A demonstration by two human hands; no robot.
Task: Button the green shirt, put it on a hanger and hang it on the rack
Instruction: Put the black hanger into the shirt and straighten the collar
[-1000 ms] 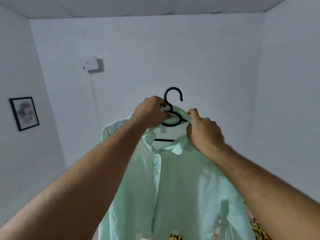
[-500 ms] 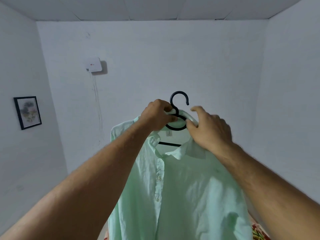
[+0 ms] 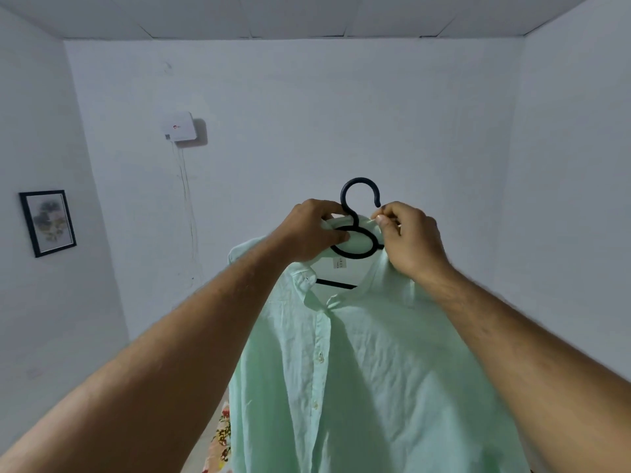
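Observation:
A pale green shirt (image 3: pixel 362 370) hangs buttoned down its front on a black hanger (image 3: pixel 358 213), held up in front of me at chest height. The hanger's hook sticks up free above the collar, and its lower bar shows inside the neck opening. My left hand (image 3: pixel 314 233) grips the collar and the hanger's neck from the left. My right hand (image 3: pixel 406 240) pinches the collar fabric on the right side, just below the hook's tip. No rack is in view.
White walls and ceiling surround me. A white box (image 3: pixel 179 128) with thin cables hanging from it is mounted on the far wall. A framed picture (image 3: pixel 47 221) hangs on the left wall. A flowered cloth (image 3: pixel 220 438) shows below the shirt.
The shirt and hanger have shifted slightly right in the view. My right hand has moved from the collar's lower side up to its top edge beside the hook.

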